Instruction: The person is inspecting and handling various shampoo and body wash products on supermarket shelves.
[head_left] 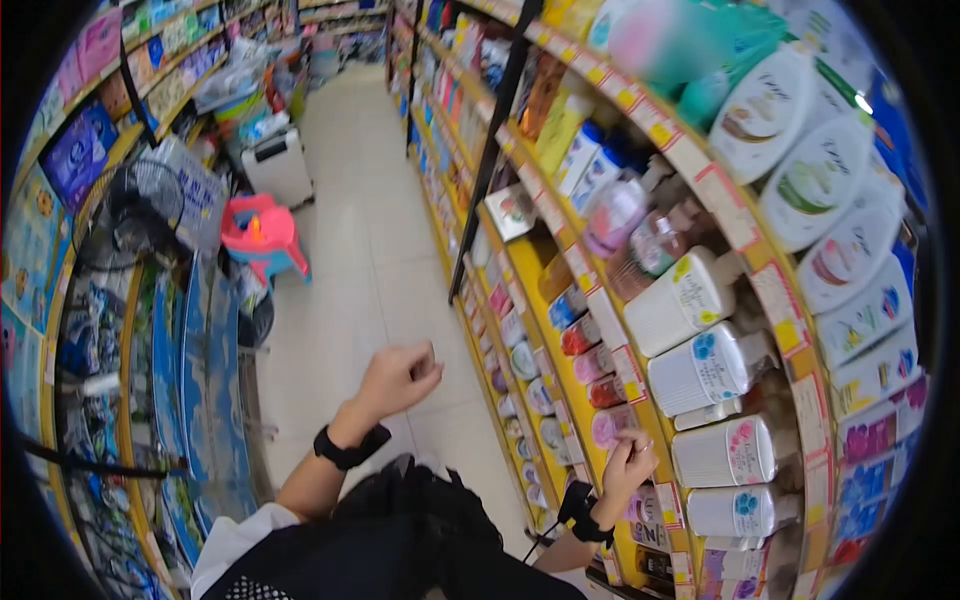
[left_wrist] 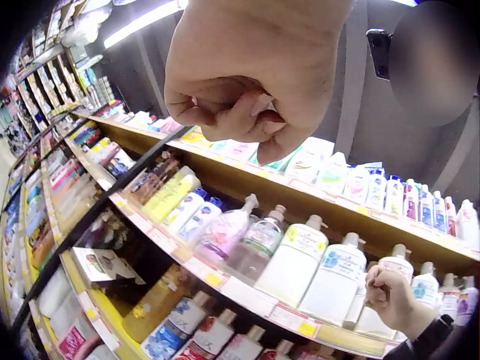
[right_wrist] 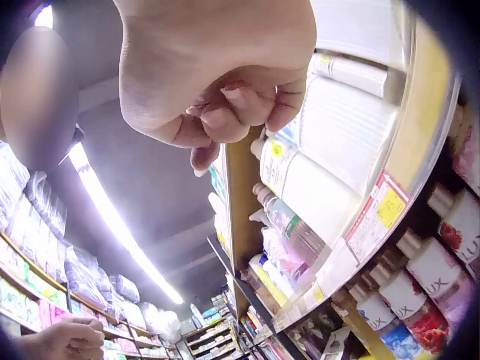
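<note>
My left hand point(head_left: 398, 382) is held over the aisle floor, its fingers curled and nothing in them. My right hand point(head_left: 629, 464) is by the shelf on the right, also curled with nothing in it. In the head view it overlaps the shelf front, just left of a white pump bottle with a pink flower print point(head_left: 725, 450). Beside that bottle lie a blue-flowered pump bottle point(head_left: 698, 370) and a yellow-printed one point(head_left: 677, 308). Both wrist views show bent fingers, with the fingertips tucked toward the palm. Black straps circle both wrists.
Dove bottles point(head_left: 765, 115) line the shelf above, and Lux bottles point(right_wrist: 409, 289) the one below. Price labels run along the shelf edge point(head_left: 720, 205). Down the tiled aisle point(head_left: 345, 190) stand a pink and blue child's chair point(head_left: 262, 235) and a fan point(head_left: 140, 210) on the left.
</note>
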